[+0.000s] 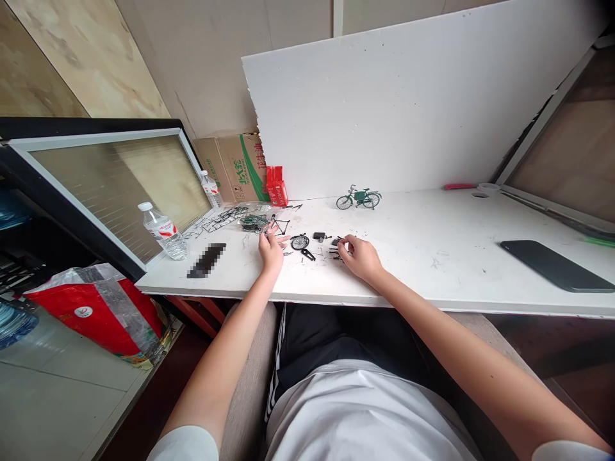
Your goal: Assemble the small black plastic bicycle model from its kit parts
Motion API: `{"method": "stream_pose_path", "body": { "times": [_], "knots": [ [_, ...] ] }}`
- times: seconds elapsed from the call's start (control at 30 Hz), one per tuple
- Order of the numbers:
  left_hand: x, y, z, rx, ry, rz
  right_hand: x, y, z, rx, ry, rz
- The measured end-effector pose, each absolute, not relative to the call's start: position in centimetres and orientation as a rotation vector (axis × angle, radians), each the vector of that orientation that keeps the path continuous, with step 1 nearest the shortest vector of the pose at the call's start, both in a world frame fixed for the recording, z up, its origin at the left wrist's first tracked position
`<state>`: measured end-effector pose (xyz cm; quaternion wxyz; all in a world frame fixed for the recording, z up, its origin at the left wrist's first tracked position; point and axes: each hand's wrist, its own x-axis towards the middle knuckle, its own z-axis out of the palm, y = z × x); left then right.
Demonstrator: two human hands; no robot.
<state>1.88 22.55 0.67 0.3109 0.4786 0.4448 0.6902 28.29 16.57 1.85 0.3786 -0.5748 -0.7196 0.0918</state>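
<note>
My left hand (272, 251) is closed around the lower end of a small dark model bicycle frame (282, 225), with some fingers stretched out behind it. My right hand (360, 254) rests on the table with thumb and forefinger pinched together among small black parts (333, 253); what they hold is too small to make out. Between the hands lie a small spoked wheel (300, 241), a flat black chain-guard-like piece (308, 255) and a black block-shaped part (318, 236). Farther back, a finished-looking green model bicycle (358, 198) stands upright.
Parts frames (218, 219) and a clear plastic bag (254, 221) lie at the back left, near a red box (276, 186) and a carton (237, 168). Water bottles (163, 232) stand left. A dark phone-like slab (557, 264) lies right. A white board (408, 109) stands behind.
</note>
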Motion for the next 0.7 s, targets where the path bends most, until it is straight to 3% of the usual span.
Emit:
{"method": "stream_pose_path", "body": {
  "times": [0.7],
  "knots": [
    [2.2, 21.3, 2.1, 1.164, 1.108, 1.741, 28.7, 16.9, 1.9, -1.423, -1.622, 0.355]
  ]
}}
